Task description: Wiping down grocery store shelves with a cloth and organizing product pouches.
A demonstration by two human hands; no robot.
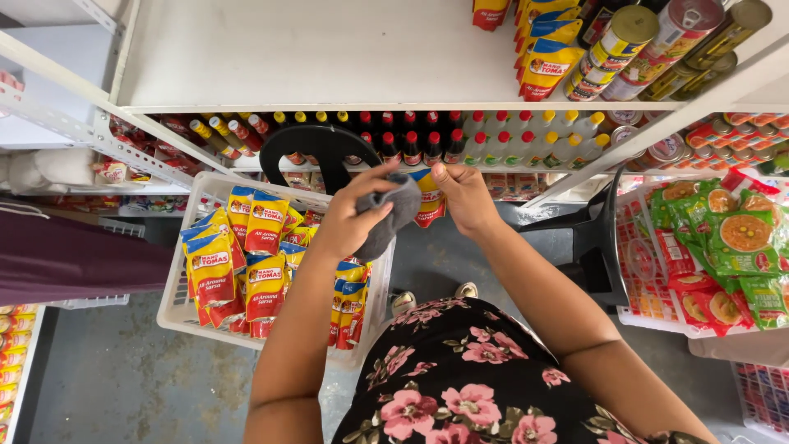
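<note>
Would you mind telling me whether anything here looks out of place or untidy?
The sauce pouches lie heaped at all angles in the white basket, not lined up. The left hand holds a grey cloth against one pouch held by the right hand. Nothing looks spilled.

A yellow-and-red sauce pouch [429, 197] held upright, a crumpled grey cloth [393, 215] pressed against it — above the basket.

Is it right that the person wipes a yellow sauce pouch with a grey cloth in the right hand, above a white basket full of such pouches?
Not quite. The head view shows the grey cloth in the left hand; the right hand holds the yellow sauce pouch. The white basket of pouches does stand below.
</note>
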